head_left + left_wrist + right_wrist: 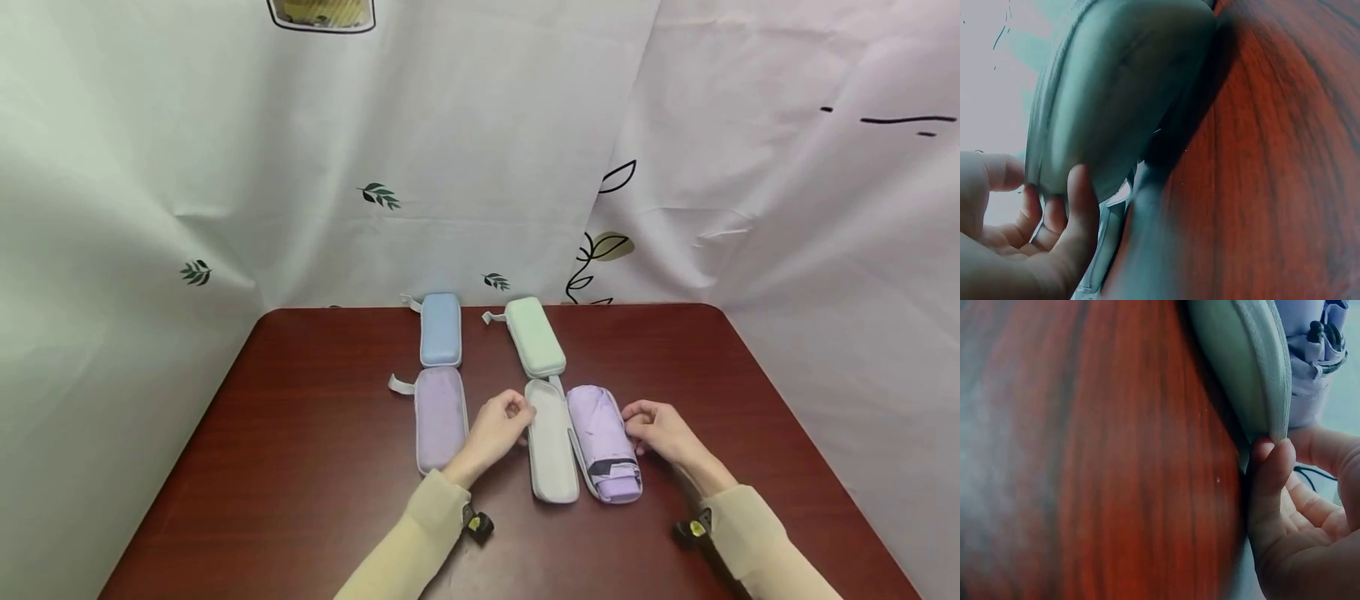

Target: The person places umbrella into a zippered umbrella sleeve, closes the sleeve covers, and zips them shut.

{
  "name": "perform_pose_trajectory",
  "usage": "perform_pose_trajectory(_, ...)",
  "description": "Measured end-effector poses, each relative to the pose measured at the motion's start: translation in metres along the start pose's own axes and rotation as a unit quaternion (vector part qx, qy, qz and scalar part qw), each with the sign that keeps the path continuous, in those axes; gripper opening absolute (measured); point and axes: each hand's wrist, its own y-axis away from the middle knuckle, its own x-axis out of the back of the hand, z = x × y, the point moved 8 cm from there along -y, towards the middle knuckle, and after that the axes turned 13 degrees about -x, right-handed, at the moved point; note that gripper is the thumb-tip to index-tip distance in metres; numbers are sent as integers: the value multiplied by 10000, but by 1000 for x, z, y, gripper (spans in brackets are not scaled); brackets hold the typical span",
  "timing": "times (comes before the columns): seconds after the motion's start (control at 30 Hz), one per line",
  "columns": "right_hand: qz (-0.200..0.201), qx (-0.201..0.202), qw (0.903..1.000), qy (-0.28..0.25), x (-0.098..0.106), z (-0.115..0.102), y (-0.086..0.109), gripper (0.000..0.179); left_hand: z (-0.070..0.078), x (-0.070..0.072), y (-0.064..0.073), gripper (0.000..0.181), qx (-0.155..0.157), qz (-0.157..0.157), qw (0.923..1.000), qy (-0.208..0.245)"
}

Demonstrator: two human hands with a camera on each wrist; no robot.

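A pale grey-white hard case [555, 446] lies unfolded into two halves in front of me. Its right half holds a compact folded lilac umbrella [603, 425] with a dark strap near its lower end. At the outer rim of the left half, my left hand [498, 429] pinches the edge between thumb and fingers; the left wrist view shows the rounded outside of that half [1122, 94] tilted up. On the other side, my right hand [663, 432] pinches the outer rim of the right half [1260, 369] beside the umbrella.
A closed purple case [440, 421] lies left of my left hand, with a blue case [441, 329] behind it. A mint-green case [536, 337] lies just behind the unfolded one. All sit on a dark red wooden table [300, 467], with white printed fabric [465, 150] around its back and sides.
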Motion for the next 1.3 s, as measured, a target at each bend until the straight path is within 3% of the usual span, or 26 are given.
perform_pose_trajectory(0.13,20,-32,10000,-78,1,2,1,21,0,-11,2,17,150,-316,9958,842)
perform_pose_trajectory(0.27,-82,98,9999,-100,0,1,2,19,-3,-27,3,17,386,-677,9785,1909)
perform_pose_trajectory(0.37,-251,368,9988,-208,-1,-1,4,14,-8,-41,3,24,457,-981,9678,2274)
perform_pose_trajectory(0.43,-301,438,9983,-239,-1,-1,4,13,-6,-50,3,29,452,-1135,9668,2243)
perform_pose_trajectory(0.53,-214,196,9994,-204,0,2,3,15,-3,-60,1,33,322,-1283,9713,1976)
perform_pose_trajectory(0.63,-120,-140,9998,-109,1,6,2,19,0,-68,-3,34,138,-1340,9809,1404)
perform_pose_trajectory(0.8,-130,-250,9996,-45,-1,5,3,20,8,-77,-10,35,-185,-1383,9901,-113)
perform_pose_trajectory(0.97,-103,-274,9996,-6,-1,5,3,20,13,-81,-13,39,-64,-1232,9829,-1367)
perform_pose_trajectory(1.3,-169,-279,9994,-78,0,6,3,25,15,-87,-20,43,105,-1118,9686,-2220)
